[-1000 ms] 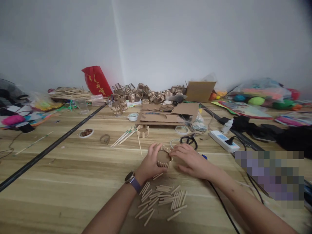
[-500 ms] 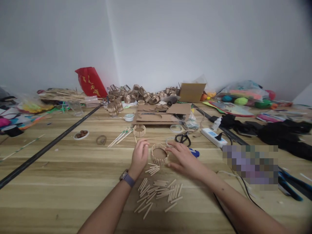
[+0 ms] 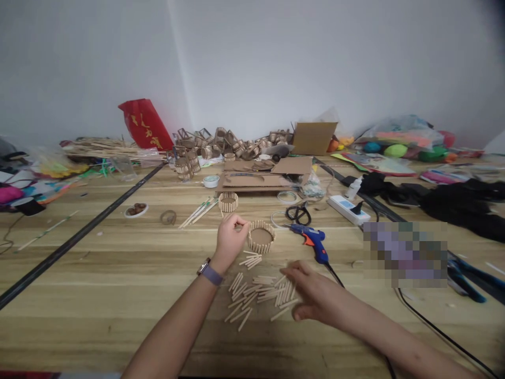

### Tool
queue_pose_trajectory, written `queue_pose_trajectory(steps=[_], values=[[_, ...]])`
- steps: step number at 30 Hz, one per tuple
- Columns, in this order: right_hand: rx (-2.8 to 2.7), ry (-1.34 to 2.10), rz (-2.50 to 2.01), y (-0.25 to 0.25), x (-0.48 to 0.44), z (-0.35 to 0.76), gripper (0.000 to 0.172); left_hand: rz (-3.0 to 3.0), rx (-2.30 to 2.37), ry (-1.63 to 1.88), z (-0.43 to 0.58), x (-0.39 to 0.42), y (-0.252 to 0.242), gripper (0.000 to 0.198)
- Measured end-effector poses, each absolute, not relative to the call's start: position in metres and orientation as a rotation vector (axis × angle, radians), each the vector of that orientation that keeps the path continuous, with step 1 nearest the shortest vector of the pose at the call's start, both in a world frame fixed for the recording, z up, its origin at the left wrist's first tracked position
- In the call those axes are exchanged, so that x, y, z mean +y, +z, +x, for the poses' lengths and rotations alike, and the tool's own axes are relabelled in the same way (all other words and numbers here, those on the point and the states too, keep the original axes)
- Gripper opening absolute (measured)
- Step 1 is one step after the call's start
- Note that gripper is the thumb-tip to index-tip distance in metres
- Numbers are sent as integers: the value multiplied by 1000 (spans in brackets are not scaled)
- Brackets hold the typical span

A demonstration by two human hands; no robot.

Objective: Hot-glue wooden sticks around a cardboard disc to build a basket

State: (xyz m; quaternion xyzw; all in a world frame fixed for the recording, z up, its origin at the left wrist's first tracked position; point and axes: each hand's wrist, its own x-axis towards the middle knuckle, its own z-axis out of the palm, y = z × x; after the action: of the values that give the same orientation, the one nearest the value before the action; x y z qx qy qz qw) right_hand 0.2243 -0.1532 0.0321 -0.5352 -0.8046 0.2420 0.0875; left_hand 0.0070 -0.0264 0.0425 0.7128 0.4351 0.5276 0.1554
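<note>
A small round basket [image 3: 261, 241] with a cardboard base and a wall of short upright wooden sticks stands on the table in front of me. My left hand [image 3: 232, 238], with a watch on its wrist, is closed, its thumb and forefinger pinching the basket's left rim. Nearer to me lies a loose pile of short wooden sticks [image 3: 246, 296], and a smaller group [image 3: 251, 259] lies just below the basket. My right hand [image 3: 311, 289] reaches over the pile's right side, thumb and fingers apart. To the right rests a blue glue gun [image 3: 311, 239] with an orange trigger.
Another stick basket [image 3: 228, 202], long sticks [image 3: 198, 212] and black scissors [image 3: 299, 213] lie beyond. Cardboard sheets [image 3: 252, 181] and many finished baskets [image 3: 232, 147] fill the back. A white power strip [image 3: 347, 209] and cables are on the right.
My right hand has left the basket's right side and come down to the stick pile, uncovering the glue gun. My left hand has closed at the basket's left rim.
</note>
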Motion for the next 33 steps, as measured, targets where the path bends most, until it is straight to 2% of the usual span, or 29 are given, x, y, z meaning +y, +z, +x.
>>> queue_pose_trajectory(steps=[2,7,8,11,12,15,17,21,25,28,33], values=[[-2391,753,-1561,26,-149,218,77,2072,1189,1414,8,-31,52,21],[-2350,747,-1548,23,-140,201,52,2334,1060,1073,-11,-70,50,30],[-2347,745,-1558,25,-139,198,48,2398,1054,1010,-18,-82,41,42],[-2338,719,-1567,26,-135,188,40,2535,1217,764,-38,-120,6,95],[-2332,709,-1559,25,-134,184,38,2557,1280,644,-42,-130,-6,108],[-2324,688,-1525,23,-131,170,33,2606,1360,398,-43,-147,-28,125],[-2321,709,-1449,21,-129,160,35,2596,1434,360,-37,-146,-31,123],[-2214,697,-1210,17,-126,154,45,2590,1463,376,-27,-133,-19,105],[-2120,590,-1199,13,-125,170,33,2598,1420,411,-20,-120,-4,96],[-2093,574,-1250,12,-126,184,26,2621,1316,425,-13,-112,3,73],[-2093,512,-1318,9,-129,197,26,2659,1239,519,-7,-105,1,47]])
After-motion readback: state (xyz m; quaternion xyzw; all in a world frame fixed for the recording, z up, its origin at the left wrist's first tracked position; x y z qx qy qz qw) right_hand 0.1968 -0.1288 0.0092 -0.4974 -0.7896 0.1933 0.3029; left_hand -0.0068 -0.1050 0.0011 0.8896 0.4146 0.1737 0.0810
